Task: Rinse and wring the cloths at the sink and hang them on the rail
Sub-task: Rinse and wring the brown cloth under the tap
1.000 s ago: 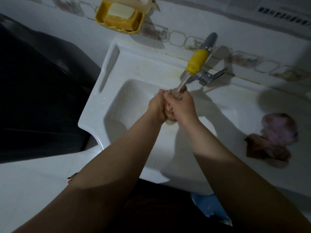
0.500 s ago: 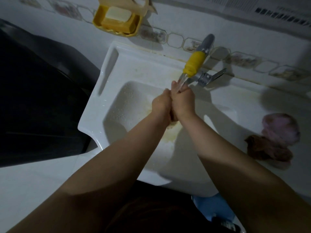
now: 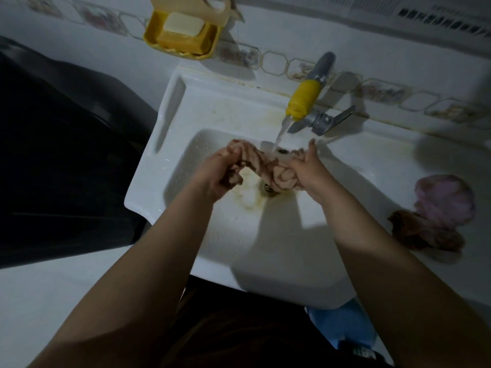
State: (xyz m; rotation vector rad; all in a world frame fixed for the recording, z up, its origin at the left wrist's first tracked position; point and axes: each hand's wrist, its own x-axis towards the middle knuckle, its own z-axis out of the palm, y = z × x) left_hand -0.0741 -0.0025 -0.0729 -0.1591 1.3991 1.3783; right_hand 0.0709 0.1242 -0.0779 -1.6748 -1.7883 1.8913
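Under tap (image 3: 303, 100): left hand (image 3: 220, 176), right hand (image 3: 308, 168) grip cloth (image 3: 268, 168) ends; soaked, limp, heavy — hold ends.

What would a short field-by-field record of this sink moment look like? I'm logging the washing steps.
cloth in hands: twisted pinkish cloth stretched between both hands under the water
left hand: grips one end
right hand: holds the other end, some fingers raised
tap: yellow-sleeved tap, water running
sink: white basin, yellowish stain near the drain
waiting cloths: pink cloth and brown cloth on the ledge to the right
wall: yellow soap dish holding soap
rail: not in view
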